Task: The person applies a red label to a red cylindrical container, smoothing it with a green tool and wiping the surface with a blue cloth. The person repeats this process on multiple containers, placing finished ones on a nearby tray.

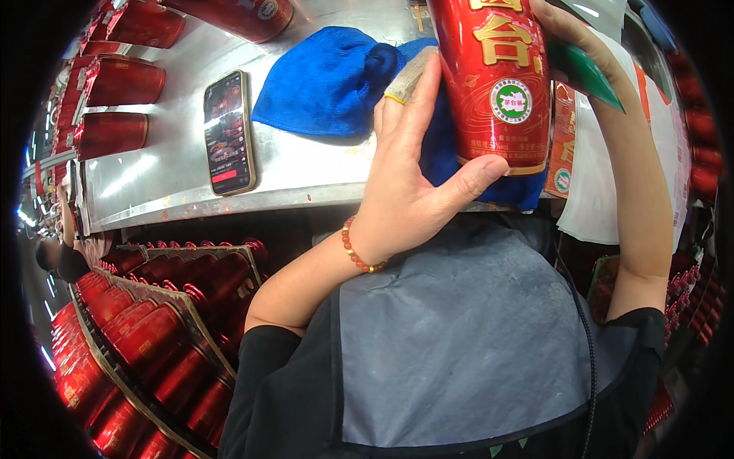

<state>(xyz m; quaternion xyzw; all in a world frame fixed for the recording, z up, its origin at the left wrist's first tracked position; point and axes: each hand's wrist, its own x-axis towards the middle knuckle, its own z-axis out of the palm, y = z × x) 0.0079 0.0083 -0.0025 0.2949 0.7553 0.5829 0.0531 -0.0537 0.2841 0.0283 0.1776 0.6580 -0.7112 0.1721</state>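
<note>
Red bottle (pixel 497 84) raised above worktop (pixel 168 153) | left hand (pixel 409 180) fingers clamped on base, right hand (pixel 569 30) wrapped higher | blue cloth (pixel 329 80) behind bottle | wiping seemingly midway, crated bottles (pixel 153 329) left

Bright, even light falls from overhead. Left of the fingers (pixel 397 96), the steel table (pixel 153 176) throws back broad white glare, and the phone (pixel 228 131) screen glows. Right of the fingers, the red bottle (pixel 501 84) shows soft streaks of shine. Below them it is shadowed. The fisheye bends edges; the black rim blurs.
</note>
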